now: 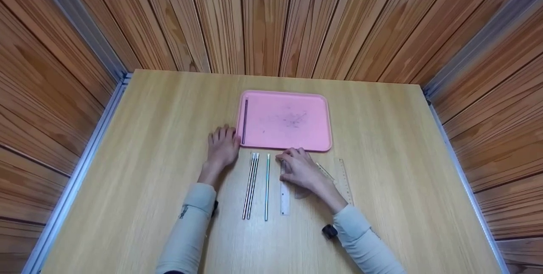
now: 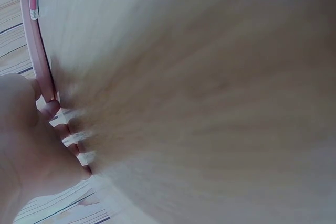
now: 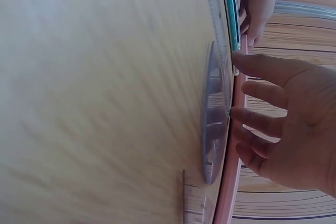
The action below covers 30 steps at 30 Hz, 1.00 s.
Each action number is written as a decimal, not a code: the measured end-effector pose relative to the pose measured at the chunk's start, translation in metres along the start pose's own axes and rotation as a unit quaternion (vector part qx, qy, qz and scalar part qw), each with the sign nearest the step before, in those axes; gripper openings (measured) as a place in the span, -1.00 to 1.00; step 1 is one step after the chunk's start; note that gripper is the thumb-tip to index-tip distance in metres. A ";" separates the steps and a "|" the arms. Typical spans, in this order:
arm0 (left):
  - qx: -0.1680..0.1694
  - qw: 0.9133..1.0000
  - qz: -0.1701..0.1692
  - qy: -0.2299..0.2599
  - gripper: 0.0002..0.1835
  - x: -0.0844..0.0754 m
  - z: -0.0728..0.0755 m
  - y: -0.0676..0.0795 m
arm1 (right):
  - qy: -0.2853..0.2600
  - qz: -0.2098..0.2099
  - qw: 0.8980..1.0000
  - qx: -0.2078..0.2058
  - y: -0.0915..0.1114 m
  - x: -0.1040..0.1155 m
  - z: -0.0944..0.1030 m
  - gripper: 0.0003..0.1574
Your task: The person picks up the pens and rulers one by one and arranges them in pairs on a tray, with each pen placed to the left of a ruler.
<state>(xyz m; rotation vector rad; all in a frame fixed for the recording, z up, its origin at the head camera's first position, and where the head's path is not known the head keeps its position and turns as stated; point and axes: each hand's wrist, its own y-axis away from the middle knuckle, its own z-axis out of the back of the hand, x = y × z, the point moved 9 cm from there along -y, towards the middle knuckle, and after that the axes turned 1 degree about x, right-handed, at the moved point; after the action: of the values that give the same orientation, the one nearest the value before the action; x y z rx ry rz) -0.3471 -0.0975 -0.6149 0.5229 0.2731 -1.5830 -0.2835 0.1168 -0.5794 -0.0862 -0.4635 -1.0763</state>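
My left hand point(image 1: 223, 146) rests beside the near left corner of the pink tray point(image 1: 328, 130), its fingers spread on the table and its thumb at the rim. A dark pencil point(image 1: 245, 123) lies along the tray's left side. My right hand point(image 1: 300, 170) is over the top part of a clear ruler point(image 1: 285, 202), close to the tray's front rim. In the right wrist view its fingers point(image 3: 265, 121) are loosely bent and grip nothing. Partly beneath this hand lies a clear, curved-edged plastic piece point(image 3: 210, 124).
Two striped pencils point(image 1: 250, 187) and a teal pencil point(image 1: 267, 187) lie in front of the tray. Another clear ruler point(image 1: 344, 180) lies to the right, partly behind the right forearm. Wood-plank walls point(image 1: 263, 19) stand behind the table.
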 end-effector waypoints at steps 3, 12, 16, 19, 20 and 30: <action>-0.001 1.000 0.001 0.002 -0.44 0.000 0.001 0.000 | 0.002 -0.001 1.000 0.002 0.000 0.001 0.000 -0.19; 0.004 1.000 0.006 0.000 -0.42 0.001 -0.001 0.000 | 0.006 -0.006 1.000 0.007 0.000 0.002 -0.002 -0.27; 0.001 1.000 0.007 0.005 -0.42 0.001 -0.001 0.000 | 0.004 -0.007 1.000 0.009 -0.001 0.002 -0.003 -0.29; 0.000 1.000 0.008 0.006 -0.42 0.001 0.000 0.001 | -0.002 -0.005 1.000 0.009 -0.001 0.002 -0.003 -0.30; -0.001 1.000 0.008 0.006 -0.42 0.001 0.000 0.001 | -0.005 -0.004 1.000 0.009 -0.002 0.002 -0.003 -0.29; 0.004 1.000 0.008 0.005 -0.42 0.002 -0.001 0.000 | -0.046 -0.008 0.999 0.022 -0.007 0.001 -0.002 -0.28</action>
<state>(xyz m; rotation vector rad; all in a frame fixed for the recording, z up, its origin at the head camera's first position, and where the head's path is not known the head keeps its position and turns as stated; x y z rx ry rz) -0.3469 -0.0991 -0.6168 0.5375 0.2706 -1.5670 -0.2886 0.1123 -0.5817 -0.0944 -0.5717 -1.0804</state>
